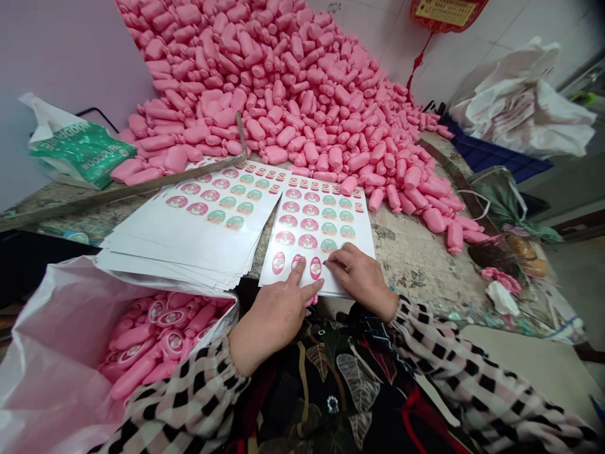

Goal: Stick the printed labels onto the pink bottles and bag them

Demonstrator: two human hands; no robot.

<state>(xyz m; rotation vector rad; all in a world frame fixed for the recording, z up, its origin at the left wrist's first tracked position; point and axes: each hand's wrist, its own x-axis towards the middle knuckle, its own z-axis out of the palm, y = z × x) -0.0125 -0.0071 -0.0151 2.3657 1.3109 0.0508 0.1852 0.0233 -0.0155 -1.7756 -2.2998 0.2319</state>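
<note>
A sheet of stickers (295,217) lies on the worktable, with pink and green rounded labels and several pink oval stickers (315,267) along its near edge. Two fingers of my left hand (283,306) are stretched out and press on the sheet beside these ovals. Under that hand, a bit of a pink bottle (311,301) peeks out, apparently held by the curled fingers; most of it is hidden. My right hand (357,272) is closed in a pinch at the right edge of an oval sticker. A small dark tip shows at its fingertips, too small to name.
Pink bottles (265,82) are heaped across the back. To the left lie a stack of sticker sheets (142,243) and a long wooden strip (127,189). A white bag (51,328) holds labelled pink bottles (161,340). A blue crate (496,154) stands at right.
</note>
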